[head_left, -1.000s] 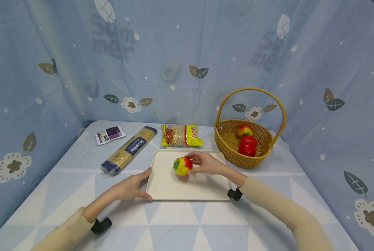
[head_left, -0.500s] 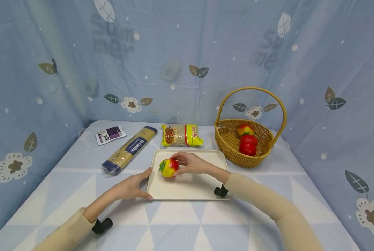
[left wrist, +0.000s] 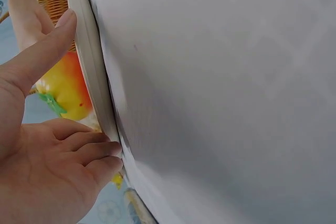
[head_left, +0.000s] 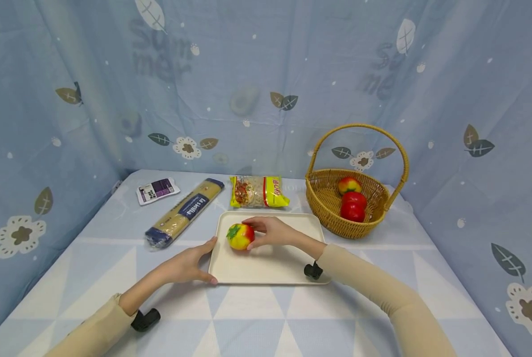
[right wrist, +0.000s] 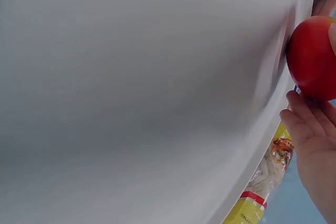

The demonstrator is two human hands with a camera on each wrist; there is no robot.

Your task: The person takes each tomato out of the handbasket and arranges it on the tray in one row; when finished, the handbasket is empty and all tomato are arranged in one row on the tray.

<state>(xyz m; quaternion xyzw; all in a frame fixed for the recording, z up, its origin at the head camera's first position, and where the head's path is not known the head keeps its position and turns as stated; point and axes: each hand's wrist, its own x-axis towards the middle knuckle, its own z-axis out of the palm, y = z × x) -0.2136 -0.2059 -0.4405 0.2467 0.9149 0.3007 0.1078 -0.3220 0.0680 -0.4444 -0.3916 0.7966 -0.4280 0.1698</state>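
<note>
In the head view, my right hand (head_left: 272, 232) holds a yellow-and-red persimmon (head_left: 237, 237) with a green leafy top between thumb and fingers. It is over the left part of a cream rectangular tray (head_left: 270, 270), its leafy top tilted toward me. My left hand (head_left: 185, 266) touches the tray's left edge with thumb and fingers spread along it. From the left wrist, the thumb and fingertips of the left hand (left wrist: 55, 145) meet the tray rim (left wrist: 94, 61). The right wrist view shows the persimmon's red side (right wrist: 313, 59) beside the right-hand fingers (right wrist: 307, 116).
Behind the tray lies a yellow-ended clear food packet (head_left: 259, 192). A long pasta pack (head_left: 185, 213) and a small white-and-purple pouch (head_left: 158, 191) lie to the left. At the back right stands a wicker basket (head_left: 324, 210) holding another persimmon (head_left: 349, 185) and red fruit (head_left: 353, 207).
The right hand has carried the persimmon leftward over the tray, then stopped near its left side. The persimmon has since tipped, so its green top faces me more. The left hand stays at the edge.
</note>
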